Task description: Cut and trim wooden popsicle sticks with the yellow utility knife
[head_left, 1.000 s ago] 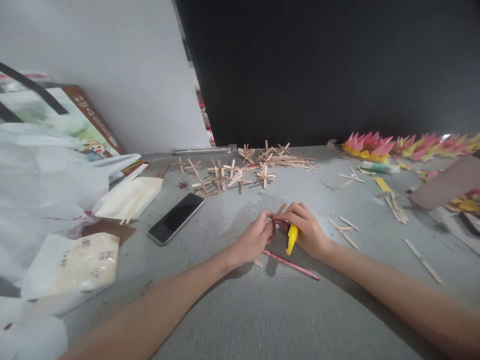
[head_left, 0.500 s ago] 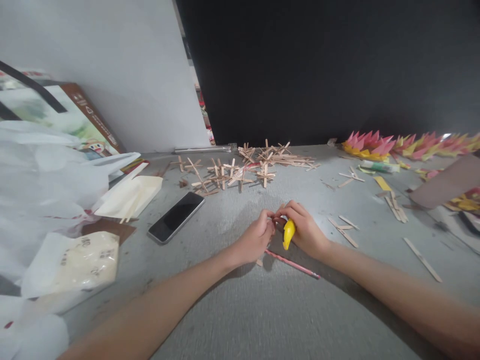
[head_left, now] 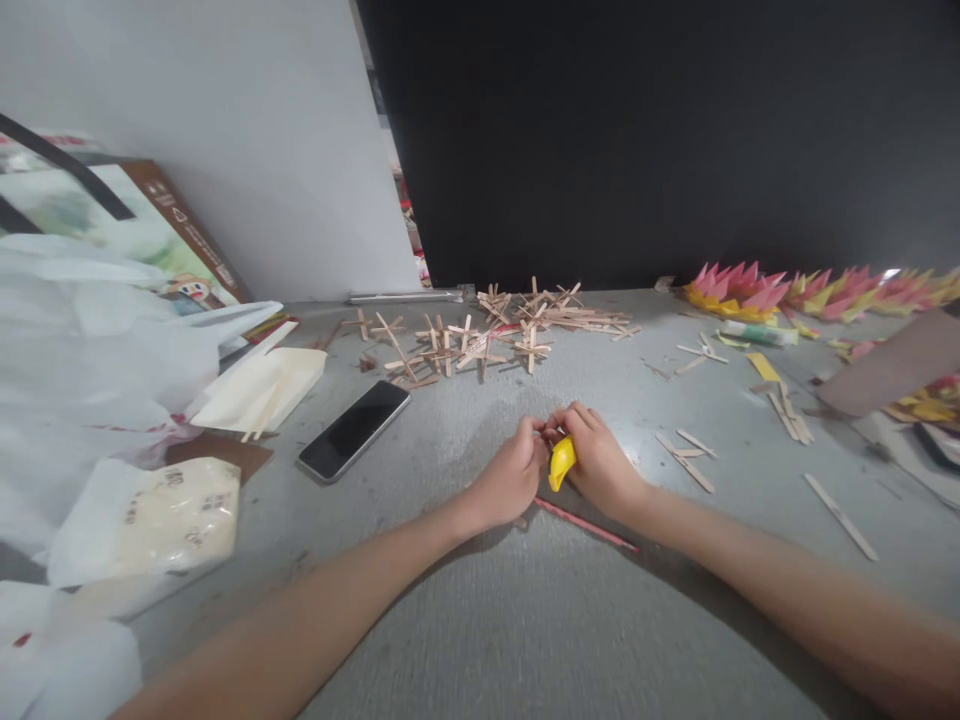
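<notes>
Both hands meet over the grey table near the middle of the view, their fingertips close together. My right hand (head_left: 596, 460) is closed around a small glossy yellow object (head_left: 562, 462), whose rounded end sticks out toward me; its kind is not clear. With fingers pinched, my left hand (head_left: 512, 475) faces it; whatever those fingers hold is hidden. Just below the hands lies a red-and-pink pencil (head_left: 589, 524), slanting down to the right. Beyond them stand several crossed wooden craft-stick pieces (head_left: 480, 345), bunched near the black panel.
A phone (head_left: 355, 430) lies to the left, beside a paper tray (head_left: 300, 385) with chopsticks, a packet (head_left: 180, 515) and white plastic bags (head_left: 90, 350). Loose craft sticks (head_left: 841, 517) are scattered at right, with a glue stick (head_left: 759, 333) and pink-and-yellow paper flowers (head_left: 739, 290) behind.
My right hand has shifted slightly left, and the yellow object has turned and moved left with it. My left hand stays nearly in place.
</notes>
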Action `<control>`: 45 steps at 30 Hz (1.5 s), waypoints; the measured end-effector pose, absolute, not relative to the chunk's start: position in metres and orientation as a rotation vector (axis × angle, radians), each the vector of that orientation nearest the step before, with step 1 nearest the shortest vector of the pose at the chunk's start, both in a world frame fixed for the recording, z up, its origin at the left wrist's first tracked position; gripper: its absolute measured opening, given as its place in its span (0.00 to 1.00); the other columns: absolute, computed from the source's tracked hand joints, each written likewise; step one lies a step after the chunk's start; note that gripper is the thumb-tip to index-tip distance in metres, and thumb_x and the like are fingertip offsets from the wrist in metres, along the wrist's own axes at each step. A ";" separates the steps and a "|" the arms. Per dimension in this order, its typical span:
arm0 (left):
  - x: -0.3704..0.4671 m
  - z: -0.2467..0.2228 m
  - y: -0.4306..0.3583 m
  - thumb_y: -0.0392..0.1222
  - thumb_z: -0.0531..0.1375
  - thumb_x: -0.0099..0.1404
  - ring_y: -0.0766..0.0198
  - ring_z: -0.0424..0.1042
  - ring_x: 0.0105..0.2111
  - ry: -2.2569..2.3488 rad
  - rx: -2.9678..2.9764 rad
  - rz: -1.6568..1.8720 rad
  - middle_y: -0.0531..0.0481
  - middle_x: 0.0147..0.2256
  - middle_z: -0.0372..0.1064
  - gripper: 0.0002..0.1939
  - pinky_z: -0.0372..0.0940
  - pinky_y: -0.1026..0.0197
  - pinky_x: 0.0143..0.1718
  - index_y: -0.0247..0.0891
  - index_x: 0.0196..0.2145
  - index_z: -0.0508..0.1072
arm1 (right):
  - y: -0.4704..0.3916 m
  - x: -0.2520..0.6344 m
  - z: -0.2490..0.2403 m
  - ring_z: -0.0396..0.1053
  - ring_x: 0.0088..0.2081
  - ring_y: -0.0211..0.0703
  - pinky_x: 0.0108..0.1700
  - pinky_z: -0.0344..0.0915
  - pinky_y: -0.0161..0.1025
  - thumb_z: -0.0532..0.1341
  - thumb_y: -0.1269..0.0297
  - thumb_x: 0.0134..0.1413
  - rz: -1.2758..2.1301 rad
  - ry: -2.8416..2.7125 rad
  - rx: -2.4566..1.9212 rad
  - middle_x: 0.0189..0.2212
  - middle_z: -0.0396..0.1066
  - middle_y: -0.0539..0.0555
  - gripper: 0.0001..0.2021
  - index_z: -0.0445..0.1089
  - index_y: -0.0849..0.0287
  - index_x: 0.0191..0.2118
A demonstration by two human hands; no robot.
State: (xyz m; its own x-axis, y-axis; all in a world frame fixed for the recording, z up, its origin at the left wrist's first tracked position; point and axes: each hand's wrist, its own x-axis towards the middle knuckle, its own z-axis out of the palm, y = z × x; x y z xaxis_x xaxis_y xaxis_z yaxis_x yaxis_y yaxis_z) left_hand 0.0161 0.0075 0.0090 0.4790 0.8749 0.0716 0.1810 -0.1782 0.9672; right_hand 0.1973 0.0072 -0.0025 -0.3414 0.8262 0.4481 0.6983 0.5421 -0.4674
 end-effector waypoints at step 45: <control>0.014 0.020 0.012 0.55 0.63 0.69 0.68 0.64 0.25 0.953 1.378 1.081 0.57 0.26 0.64 0.17 0.60 0.64 0.30 0.38 0.36 0.68 | 0.018 0.217 0.009 0.66 0.42 0.54 0.45 0.61 0.47 0.57 0.83 0.54 0.028 -2.311 -1.018 0.39 0.70 0.57 0.16 0.63 0.55 0.44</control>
